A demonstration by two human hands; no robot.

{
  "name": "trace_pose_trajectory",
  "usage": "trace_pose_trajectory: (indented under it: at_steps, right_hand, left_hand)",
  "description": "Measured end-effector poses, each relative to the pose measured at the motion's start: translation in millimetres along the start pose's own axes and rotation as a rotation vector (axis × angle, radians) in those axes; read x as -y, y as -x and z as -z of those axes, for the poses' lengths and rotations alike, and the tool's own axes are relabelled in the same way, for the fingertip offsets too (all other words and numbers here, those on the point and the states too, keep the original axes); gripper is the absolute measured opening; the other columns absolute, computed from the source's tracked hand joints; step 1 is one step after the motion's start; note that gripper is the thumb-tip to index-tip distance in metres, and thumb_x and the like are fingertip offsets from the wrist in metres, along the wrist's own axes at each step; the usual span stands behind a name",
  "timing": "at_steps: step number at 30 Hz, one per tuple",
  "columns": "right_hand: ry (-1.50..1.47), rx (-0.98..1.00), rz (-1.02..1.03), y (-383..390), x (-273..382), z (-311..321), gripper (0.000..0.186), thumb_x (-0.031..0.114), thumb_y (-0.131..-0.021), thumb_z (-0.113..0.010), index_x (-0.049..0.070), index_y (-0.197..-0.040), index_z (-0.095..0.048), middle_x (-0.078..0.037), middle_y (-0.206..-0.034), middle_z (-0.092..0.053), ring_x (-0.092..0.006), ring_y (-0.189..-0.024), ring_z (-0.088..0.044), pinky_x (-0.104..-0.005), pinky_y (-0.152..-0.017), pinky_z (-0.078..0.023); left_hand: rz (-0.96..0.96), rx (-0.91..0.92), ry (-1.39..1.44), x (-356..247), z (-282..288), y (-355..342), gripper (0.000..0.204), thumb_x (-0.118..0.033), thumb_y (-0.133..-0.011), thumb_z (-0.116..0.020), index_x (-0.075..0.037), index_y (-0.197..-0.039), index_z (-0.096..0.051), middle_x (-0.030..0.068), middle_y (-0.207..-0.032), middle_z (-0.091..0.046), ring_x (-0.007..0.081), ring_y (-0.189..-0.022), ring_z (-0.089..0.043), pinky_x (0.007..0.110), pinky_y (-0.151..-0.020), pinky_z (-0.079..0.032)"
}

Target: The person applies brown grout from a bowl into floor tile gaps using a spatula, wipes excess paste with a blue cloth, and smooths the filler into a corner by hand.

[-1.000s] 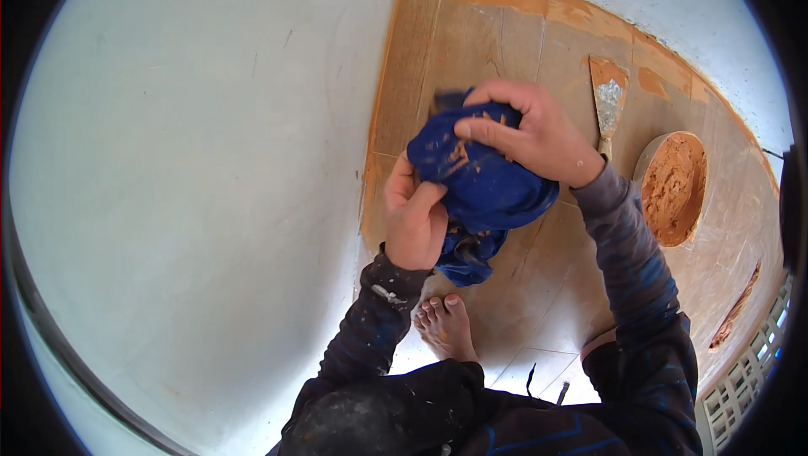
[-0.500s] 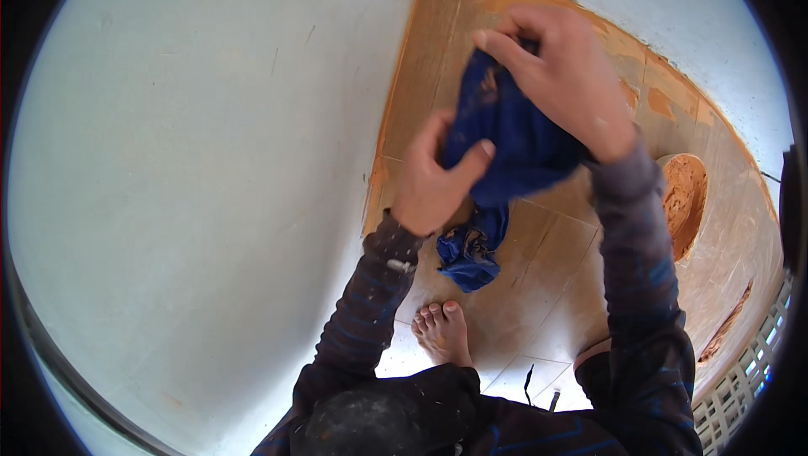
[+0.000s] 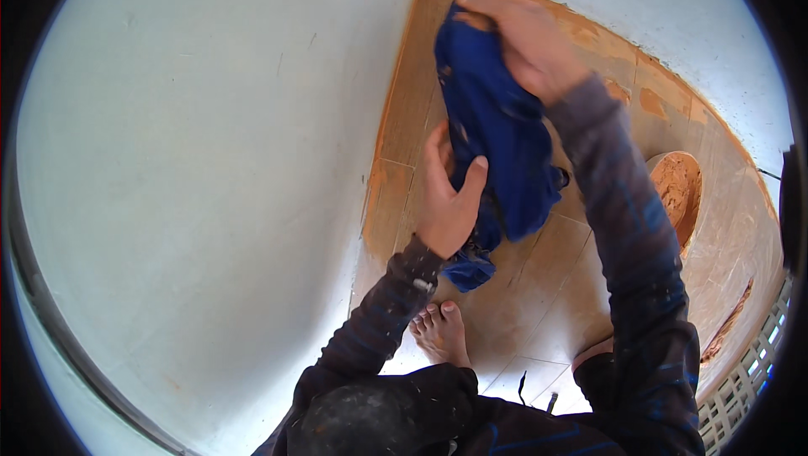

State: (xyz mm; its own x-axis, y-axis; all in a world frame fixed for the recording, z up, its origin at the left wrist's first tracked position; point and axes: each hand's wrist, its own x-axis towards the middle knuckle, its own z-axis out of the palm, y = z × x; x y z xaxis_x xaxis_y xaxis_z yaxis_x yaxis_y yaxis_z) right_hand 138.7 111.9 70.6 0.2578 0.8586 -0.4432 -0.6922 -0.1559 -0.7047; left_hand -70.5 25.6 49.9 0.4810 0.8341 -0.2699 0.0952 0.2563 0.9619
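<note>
A dark blue cloth with tan smudges hangs stretched between my two hands above the floor. Up at its far end, my right hand grips the top edge, slightly smeared by motion. My left hand holds the cloth's left side lower down, with the thumb in front and the fingers partly behind. Below it, a second piece of blue cloth lies crumpled on the floor, partly covered by the held one; whether the two join, I cannot tell.
A round tub of reddish-orange paste stands on the tiled floor at right. A pale wall rises at left, another at the far right. Orange paste lines the floor edges. A white lattice is at lower right. My bare foot is below.
My right hand has moved up and to the left with the cloth, which now hangs longer. The left hand has shifted slightly right and down along it.
</note>
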Motion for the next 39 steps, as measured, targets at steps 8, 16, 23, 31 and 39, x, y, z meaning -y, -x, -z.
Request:
trace_pose_trajectory:
  at_steps: [8,16,23,31,39]
  right_hand:
    - [1.200,0.088,0.694,-77,-45,-1,0.045,0.015,-0.093,-0.066,-0.012,-0.128,-0.060,-0.027,-0.122,-0.070,-0.0317,-0.115,-0.070,-0.0369,-0.100,-0.052]
    - [1.274,-0.106,0.614,-63,-55,-35,0.063,0.020,-0.098,-0.062,-0.005,-0.152,-0.040,-0.036,-0.144,-0.050,-0.0470,-0.133,-0.053,-0.0463,-0.112,-0.043]
    - [0.960,-0.211,0.606,-60,-81,-36,0.054,0.009,-0.094,-0.062,-0.007,-0.143,-0.046,-0.034,-0.131,-0.062,-0.0469,-0.123,-0.060,-0.0464,-0.105,-0.048]
    - [0.748,-0.274,0.647,-14,-134,-49,0.041,0.008,-0.089,-0.059,-0.010,-0.126,-0.056,-0.034,-0.111,-0.069,-0.0503,-0.107,-0.066,-0.0489,-0.096,-0.053]
    - [0.675,-0.234,0.533,66,-182,-73,0.044,0.004,-0.090,-0.060,-0.008,-0.132,-0.053,-0.034,-0.108,-0.068,-0.0510,-0.101,-0.066,-0.0512,-0.090,-0.054]
  left_hand:
    - [-0.103,-0.085,-0.208,11,11,-37,0.060,-0.009,-0.098,-0.060,0.011,-0.151,-0.038,0.0219,-0.150,-0.049,0.0266,-0.140,-0.045,0.036,-0.118,-0.034]
    - [-0.097,-0.085,-0.249,18,33,-31,0.061,-0.007,-0.098,-0.059,0.013,-0.151,-0.036,0.0228,-0.150,-0.048,0.0261,-0.139,-0.046,0.036,-0.118,-0.034]
    - [0.026,-0.114,-0.094,3,28,-17,0.058,-0.003,-0.098,-0.058,0.010,-0.150,-0.038,0.0189,-0.144,-0.052,0.0207,-0.129,-0.053,0.032,-0.109,-0.042]
    - [-0.034,-0.187,-0.236,34,45,40,0.054,-0.002,-0.097,-0.057,0.006,-0.147,-0.042,0.0171,-0.137,-0.055,0.0181,-0.117,-0.057,0.030,-0.098,-0.047]
    - [0.272,-0.311,-0.011,41,53,118,0.051,0.008,-0.097,-0.048,0.004,-0.146,-0.037,0.0173,-0.138,-0.051,0.0201,-0.127,-0.052,0.031,-0.105,-0.044]
